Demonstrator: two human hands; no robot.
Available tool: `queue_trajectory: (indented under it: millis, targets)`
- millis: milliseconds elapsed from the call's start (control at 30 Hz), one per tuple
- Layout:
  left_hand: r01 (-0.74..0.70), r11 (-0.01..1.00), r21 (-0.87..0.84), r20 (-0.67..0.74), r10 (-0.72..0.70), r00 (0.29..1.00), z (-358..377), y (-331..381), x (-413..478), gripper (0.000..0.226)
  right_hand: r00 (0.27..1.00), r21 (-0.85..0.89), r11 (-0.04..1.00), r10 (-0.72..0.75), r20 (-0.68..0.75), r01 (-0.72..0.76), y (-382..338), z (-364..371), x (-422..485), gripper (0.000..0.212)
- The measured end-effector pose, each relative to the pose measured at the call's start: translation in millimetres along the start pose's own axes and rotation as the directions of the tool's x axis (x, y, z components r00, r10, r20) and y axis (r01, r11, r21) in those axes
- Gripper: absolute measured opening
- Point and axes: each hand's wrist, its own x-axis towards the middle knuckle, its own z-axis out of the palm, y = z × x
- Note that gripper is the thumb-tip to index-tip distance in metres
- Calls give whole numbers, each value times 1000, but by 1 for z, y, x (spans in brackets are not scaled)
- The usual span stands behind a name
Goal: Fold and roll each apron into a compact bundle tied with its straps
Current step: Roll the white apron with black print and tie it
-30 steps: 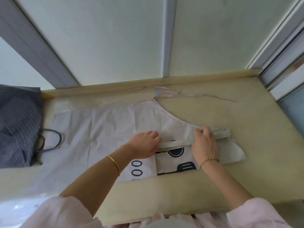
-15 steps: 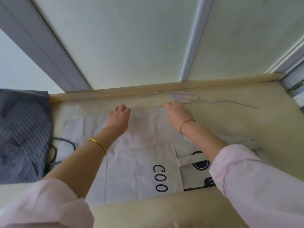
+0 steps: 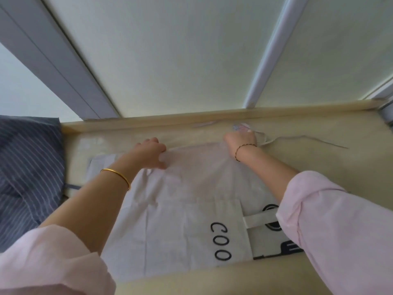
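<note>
Hands moved off the near strap [image 3: 261, 221]; left hand [image 3: 151, 153] and right hand [image 3: 240, 139] now grip the far edge of the apron [image 3: 191, 209], likely starting a nearward fold.

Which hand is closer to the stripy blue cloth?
Left. The left hand is on the apron's far edge, on the side next to the cloth. The right hand is further along that edge, by the strap, away from the cloth.

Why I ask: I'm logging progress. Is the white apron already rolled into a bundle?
No, the white apron lies flat and unrolled on the table, with left hand and right hand at its far edge.
</note>
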Motion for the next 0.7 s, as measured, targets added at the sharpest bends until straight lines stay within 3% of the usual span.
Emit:
queue_trajectory:
  millis: [67, 133, 267, 400, 500, 700]
  targets:
    - [-45, 999, 1, -54, 45, 998, -9, 0, 0, 39, 988, 29, 997, 75, -136, -72, 10, -9, -3, 33]
    - [-70, 997, 32, -204, 75, 976, -22, 2, -1, 29, 948, 27, 991, 131, -290, -128, 22, -23, -10, 35]
    - [-87, 986, 139, -463, 143, 875, -50, 1, -15, 21, 876, -12, 987, 138, -463, -161, 41, -42, -30, 31]
    - [-153, 965, 214, -528, 246, 813, -58, -6, -37, 10, 885, -37, 986, 129, -447, -162, 48, -39, -56, 30]
    - [-202, 949, 244, -483, 299, 823, -51, -12, -57, 20, 896, -62, 985, 117, -429, -158, 46, -31, -81, 34]
    - [-38, 945, 325, -475, 198, 858, -39, -29, -96, 9, 939, -95, 976, 158, -307, -195, 37, -15, -110, 37]
